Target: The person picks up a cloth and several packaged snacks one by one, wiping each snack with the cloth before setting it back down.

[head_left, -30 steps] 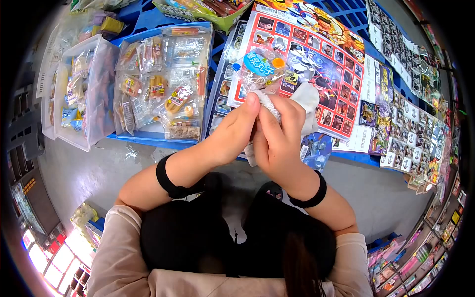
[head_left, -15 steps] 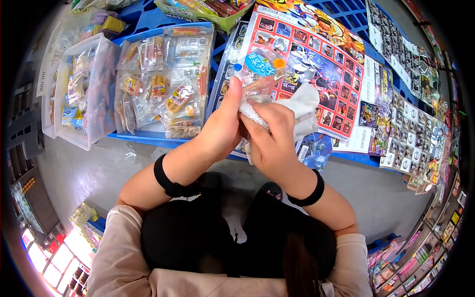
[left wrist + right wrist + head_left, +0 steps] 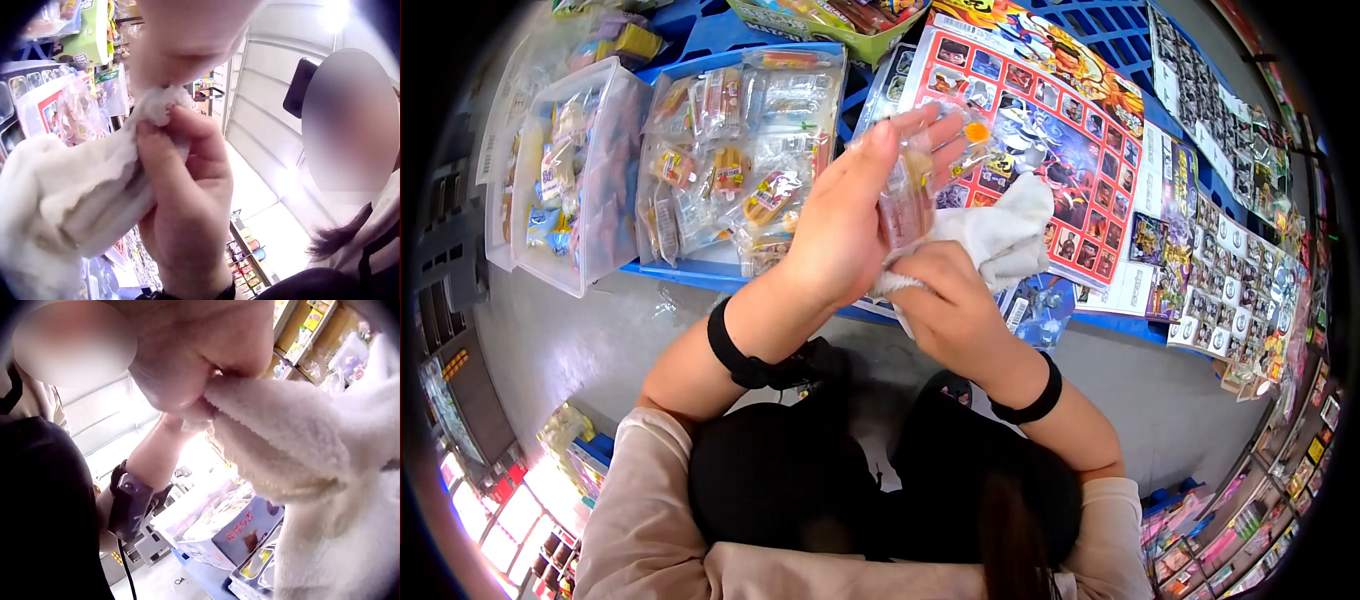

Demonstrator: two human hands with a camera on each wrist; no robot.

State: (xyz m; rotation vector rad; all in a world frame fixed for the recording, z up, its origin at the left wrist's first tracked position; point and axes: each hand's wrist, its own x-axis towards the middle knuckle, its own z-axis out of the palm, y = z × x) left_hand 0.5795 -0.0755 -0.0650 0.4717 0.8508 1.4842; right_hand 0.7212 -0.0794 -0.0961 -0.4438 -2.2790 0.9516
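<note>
My left hand (image 3: pixel 840 215) is raised over the display, thumb up and fingers stretched out to the upper right. A clear plastic packet (image 3: pixel 908 200) shows in front of its palm and fingers. Just below, my right hand (image 3: pixel 948 300) pinches a white cloth (image 3: pixel 1012 230) between thumb and fingers. In the left wrist view the cloth (image 3: pixel 75 187) hangs in folds from the right hand (image 3: pixel 194 194), its gathered end right at the left hand (image 3: pixel 187 44). The right wrist view shows its fluffy surface close up. Fingers cover part of the packet.
Printed sticker sheets (image 3: pixel 1090 190) lie beyond the hands, over a blue slatted surface (image 3: pixel 1105 40). Leftward are a blue-edged box (image 3: pixel 840 75) of wrapped snacks and a clear plastic bin (image 3: pixel 615 170). A green carton (image 3: pixel 870 45) stands at the back. Stocked shelves (image 3: pixel 1300 480) are at right.
My left hand has opened out from the cloth, its fingers stretching up to the right, now covering the blue label. My right hand has drawn slightly down with the cloth.
</note>
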